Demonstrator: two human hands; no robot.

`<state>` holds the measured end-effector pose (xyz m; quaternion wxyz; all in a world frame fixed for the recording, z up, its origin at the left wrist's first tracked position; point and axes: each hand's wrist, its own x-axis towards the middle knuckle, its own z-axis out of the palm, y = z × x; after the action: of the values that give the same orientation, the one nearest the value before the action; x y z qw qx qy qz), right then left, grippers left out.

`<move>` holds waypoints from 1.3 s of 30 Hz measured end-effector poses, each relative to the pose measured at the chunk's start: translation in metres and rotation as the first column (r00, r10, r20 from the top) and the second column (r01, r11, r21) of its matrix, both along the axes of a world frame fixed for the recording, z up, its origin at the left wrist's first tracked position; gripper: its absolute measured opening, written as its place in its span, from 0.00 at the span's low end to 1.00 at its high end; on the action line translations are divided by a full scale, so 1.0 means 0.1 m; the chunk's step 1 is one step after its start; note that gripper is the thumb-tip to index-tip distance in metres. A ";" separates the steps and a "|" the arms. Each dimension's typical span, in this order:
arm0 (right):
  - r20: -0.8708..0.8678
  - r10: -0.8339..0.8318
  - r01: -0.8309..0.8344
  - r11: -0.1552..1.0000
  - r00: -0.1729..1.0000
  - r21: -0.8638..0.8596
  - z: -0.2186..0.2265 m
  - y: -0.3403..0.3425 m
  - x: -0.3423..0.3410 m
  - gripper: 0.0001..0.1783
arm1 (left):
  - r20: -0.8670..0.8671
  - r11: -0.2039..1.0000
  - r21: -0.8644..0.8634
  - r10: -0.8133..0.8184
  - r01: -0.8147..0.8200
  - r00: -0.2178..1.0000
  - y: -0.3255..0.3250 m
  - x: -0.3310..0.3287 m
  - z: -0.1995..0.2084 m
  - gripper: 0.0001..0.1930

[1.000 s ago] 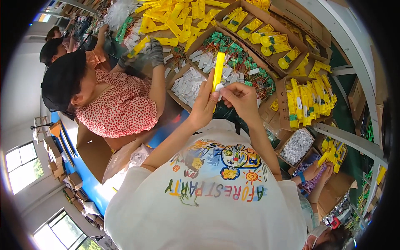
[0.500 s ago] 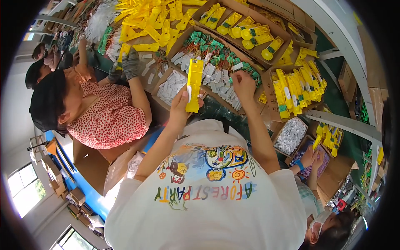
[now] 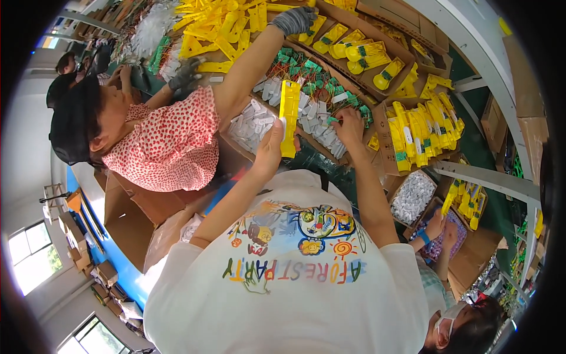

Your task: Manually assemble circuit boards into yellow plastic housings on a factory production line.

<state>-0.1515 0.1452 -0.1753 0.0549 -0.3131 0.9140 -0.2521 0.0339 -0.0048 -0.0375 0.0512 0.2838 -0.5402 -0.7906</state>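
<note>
My left hand [image 3: 270,146] is closed round the lower part of a long yellow plastic casing [image 3: 289,112], held upright over the front of the boxes. Further right, my right hand [image 3: 352,125] reaches down into a cardboard box of wired parts. Its fingertips are pinched at a small green circuit board [image 3: 333,120]; part of that grip is hidden. White plastic pieces [image 3: 326,135] lie close under those fingers, with more green boards [image 3: 306,71] and thin wires behind them.
A co-worker's gloved hand [image 3: 295,21] stretches across toward the box of yellow casings [image 3: 356,52]. To my right stand a carton of stacked yellow casings [image 3: 415,133] and a box of white pieces [image 3: 413,197]. A white metal post [image 3: 489,180] crosses beside them.
My right hand has gone lower into the wired parts, its fingertips now at a green board. My left hand and the casing shifted slightly right. The co-worker's arm swung out across the boxes.
</note>
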 end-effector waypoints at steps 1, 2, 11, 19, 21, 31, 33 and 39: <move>-0.002 -0.002 0.002 1.000 1.000 -0.004 0.01 0.02 -0.01 0.12 | -0.002 1.000 -0.004 -0.002 0.002 1.000 -0.01 -0.01 0.02 0.24; 0.025 0.007 -0.008 1.000 1.000 0.025 0.02 0.05 -0.01 0.12 | -0.003 0.999 -0.033 -0.014 0.014 1.000 -0.02 -0.03 0.04 0.20; 0.619 0.295 0.165 0.801 0.728 -0.576 0.97 0.11 0.28 0.08 | -0.015 0.899 -0.437 -0.003 -0.004 1.000 0.02 -0.18 0.20 0.14; 0.484 0.435 0.050 0.703 0.759 -0.709 1.56 -0.03 0.56 0.08 | -0.109 0.826 -0.564 -0.076 0.001 0.991 0.03 -0.23 0.49 0.23; 0.502 0.522 0.112 0.608 0.690 -0.786 1.54 -0.06 0.53 0.12 | -0.112 0.736 -0.676 -0.057 -0.034 0.992 0.05 -0.23 0.57 0.22; 0.783 0.622 0.446 0.704 -0.010 -0.553 1.72 -0.22 0.55 0.13 | -0.159 0.820 -0.565 0.001 -0.092 0.987 0.10 -0.24 0.60 0.21; 0.751 0.513 0.187 0.760 0.417 -0.623 1.68 -0.19 0.52 0.07 | -0.172 0.879 -0.461 0.048 -0.123 0.984 0.04 -0.24 0.55 0.21; 0.208 0.396 -0.161 0.719 0.894 -0.676 1.76 -0.19 0.57 0.14 | -0.176 0.918 -0.351 0.130 -0.185 0.976 0.07 -0.25 0.56 0.20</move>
<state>-0.0941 0.1263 0.0008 0.1382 -0.4005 0.6892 -0.5878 0.0094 0.0023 0.0184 0.2069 0.2522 -0.6477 -0.6885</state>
